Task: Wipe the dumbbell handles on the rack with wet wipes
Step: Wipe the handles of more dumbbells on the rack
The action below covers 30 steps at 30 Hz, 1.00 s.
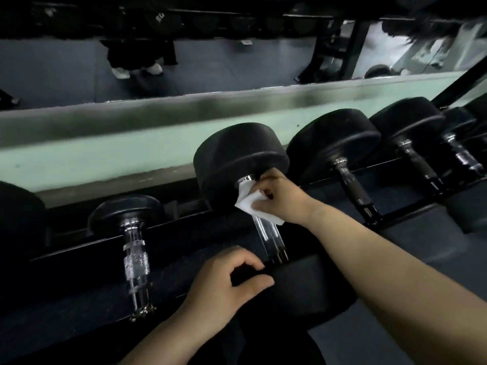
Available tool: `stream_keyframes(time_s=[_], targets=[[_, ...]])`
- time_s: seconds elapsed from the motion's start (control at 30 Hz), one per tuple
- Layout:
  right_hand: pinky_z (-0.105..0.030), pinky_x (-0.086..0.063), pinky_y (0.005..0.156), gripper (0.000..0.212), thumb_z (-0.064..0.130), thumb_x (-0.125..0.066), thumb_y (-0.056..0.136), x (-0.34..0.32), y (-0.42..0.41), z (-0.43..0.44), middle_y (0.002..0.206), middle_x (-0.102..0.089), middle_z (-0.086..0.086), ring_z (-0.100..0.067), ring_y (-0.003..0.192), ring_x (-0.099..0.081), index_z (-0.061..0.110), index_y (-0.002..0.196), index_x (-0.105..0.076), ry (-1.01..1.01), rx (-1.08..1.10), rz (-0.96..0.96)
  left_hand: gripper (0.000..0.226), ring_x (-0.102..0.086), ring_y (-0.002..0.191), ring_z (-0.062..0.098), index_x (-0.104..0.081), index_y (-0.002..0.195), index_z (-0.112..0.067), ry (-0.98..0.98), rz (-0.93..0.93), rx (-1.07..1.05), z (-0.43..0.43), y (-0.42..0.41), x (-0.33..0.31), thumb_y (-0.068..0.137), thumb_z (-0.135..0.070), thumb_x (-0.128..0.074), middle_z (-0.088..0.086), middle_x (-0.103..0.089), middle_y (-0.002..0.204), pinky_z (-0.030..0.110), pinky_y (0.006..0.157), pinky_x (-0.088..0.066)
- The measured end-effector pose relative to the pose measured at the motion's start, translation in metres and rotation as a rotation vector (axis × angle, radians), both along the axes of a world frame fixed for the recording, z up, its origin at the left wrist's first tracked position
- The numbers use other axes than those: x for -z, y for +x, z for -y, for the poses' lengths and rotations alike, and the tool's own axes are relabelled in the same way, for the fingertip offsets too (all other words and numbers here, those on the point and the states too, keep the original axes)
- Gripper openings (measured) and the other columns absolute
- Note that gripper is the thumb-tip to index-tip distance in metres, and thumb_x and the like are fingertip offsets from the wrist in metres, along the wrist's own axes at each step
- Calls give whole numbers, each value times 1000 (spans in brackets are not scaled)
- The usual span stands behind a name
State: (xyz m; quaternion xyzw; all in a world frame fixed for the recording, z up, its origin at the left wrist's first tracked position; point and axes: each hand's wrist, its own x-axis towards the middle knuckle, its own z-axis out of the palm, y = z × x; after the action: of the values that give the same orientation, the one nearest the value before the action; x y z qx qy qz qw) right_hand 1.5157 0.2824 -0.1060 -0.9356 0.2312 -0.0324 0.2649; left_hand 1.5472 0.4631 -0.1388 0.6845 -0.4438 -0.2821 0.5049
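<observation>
Right hand (280,198): you press a white wet wipe (254,204) on the chrome handle (268,235) of the middle dumbbell (239,156), at the far end, just under its black head.
Left hand (224,283): it rests on the near black head (303,285) of the same dumbbell, fingers curled on its edge.
Rack (79,293): dark, it carries a row of dumbbells.
Neighbour on the left (134,248): a smaller dumbbell with a knurled chrome handle.
Neighbours on the right (350,180): more dumbbells with darker handles.
Behind the rack: a pale green ledge (105,154) under a mirror (79,67).
</observation>
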Motion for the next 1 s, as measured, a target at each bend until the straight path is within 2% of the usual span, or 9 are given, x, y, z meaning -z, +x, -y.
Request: stream_keyframes(time_s=[0.17, 0.23, 0.33, 0.5, 0.63, 0.73, 0.8, 0.9, 1.0], targets=[[-14, -27, 67, 12, 12, -52, 87, -10, -6, -9, 91, -50, -4, -17, 90, -49, 9, 79, -60, -67, -113, -240, 12, -56, 84, -10, -61, 66, -51, -15, -20, -17, -4, -2, 4, 58, -48, -69, -34, -59, 86, 1, 71, -37], [-10, -31, 63, 11, 12, -58, 84, -11, -22, -15, 91, -53, -4, -10, 85, -46, 8, 82, -67, -42, -240, -292, 21, -56, 86, -9, -60, 65, -53, 0, -2, -2, -5, -1, 3, 66, -38, -75, -35, -58, 88, 2, 71, -37], [-5, -31, 63, 15, 10, -63, 81, -15, -26, -13, 88, -54, -6, -10, 82, -47, 6, 93, -71, -72, -325, -281, 21, -54, 89, -8, -54, 74, -62, 29, 38, 22, -5, 1, 1, 60, -55, -69, -37, -55, 93, 5, 72, -39], [-20, -42, 54, 20, 14, -53, 66, -7, 8, 2, 58, -62, -13, -19, 53, -63, 3, 52, -63, -320, -222, -16, 25, -55, 89, -8, -53, 79, -64, -14, 27, 0, -4, 0, 5, 54, -65, -50, -37, -56, 93, 7, 73, -40], [-24, -41, 79, 17, 11, -57, 79, -6, -12, -6, 91, -64, -16, -24, 89, -60, 0, 81, -70, -302, -299, -178, 21, -56, 88, -6, -56, 76, -59, -40, 41, -45, -5, -3, 9, 55, -64, -53, -32, -57, 95, 4, 72, -39], [-17, -34, 73, 11, 1, -60, 76, -11, -21, -11, 83, -49, -2, -18, 80, -53, 3, 80, -71, -236, -384, -291, 16, -56, 86, -6, -58, 62, -45, -37, 31, -73, -7, -5, 8, 55, -59, -60, -29, -57, 93, 1, 71, -36], [-6, -39, 67, 5, 0, -65, 62, -5, -12, -9, 69, -52, -2, -18, 65, -62, 3, 61, -69, -294, -372, -104, 16, -56, 84, -5, -56, 64, -43, -43, 34, -84, -8, -6, 7, 58, -54, -67, -28, -58, 90, 2, 70, -36], [-26, -52, 71, 14, 12, -60, 73, -2, 6, -4, 77, -59, -13, -19, 73, -60, 3, 71, -70, -252, -183, 1, 21, -57, 82, -5, -56, 63, -42, -32, 43, -85, -9, -7, 6, 68, -34, -75, -29, -58, 89, 6, 69, -39], [-29, -46, 84, 17, 8, -57, 81, -9, 2, -6, 98, -61, -20, -26, 94, -59, -1, 88, -69, -231, -126, -78, 17, -57, 81, -6, -59, 60, -44, -9, 48, -87, -10, -6, 5, 65, -43, -75, -31, -58, 88, 6, 67, -39]])
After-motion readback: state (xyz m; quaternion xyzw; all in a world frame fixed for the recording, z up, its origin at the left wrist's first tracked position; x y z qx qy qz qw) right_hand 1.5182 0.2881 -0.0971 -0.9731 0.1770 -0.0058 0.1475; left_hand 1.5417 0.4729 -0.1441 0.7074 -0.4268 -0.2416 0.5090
